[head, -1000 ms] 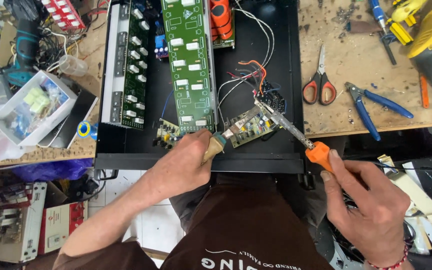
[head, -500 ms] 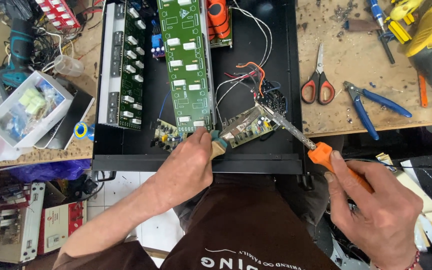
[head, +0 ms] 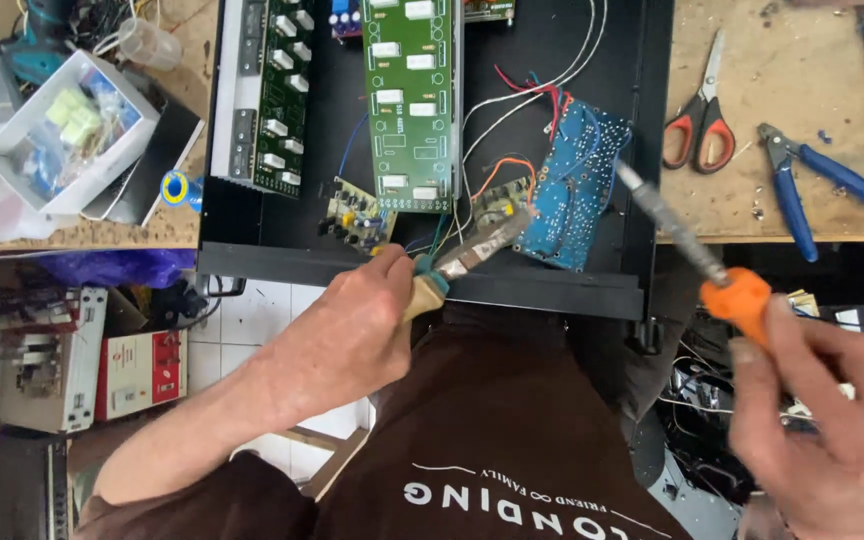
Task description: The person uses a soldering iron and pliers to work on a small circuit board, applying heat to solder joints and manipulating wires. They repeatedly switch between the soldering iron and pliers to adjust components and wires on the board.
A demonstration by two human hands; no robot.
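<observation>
— Left hand (head: 352, 335)? Closed round a tool, perhaps pliers (head: 472, 250), at the blue circuit board (head: 572, 185) propped in the black chassis (head: 422, 285).
— Right hand (head: 832, 420)? Gripping the soldering iron (head: 687, 250), tip lifted clear; steady the board before touching

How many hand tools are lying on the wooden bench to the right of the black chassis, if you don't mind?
2: red-handled scissors nearest the chassis, and blue-handled pliers to their right. More may lie beyond the frame edge.
</observation>
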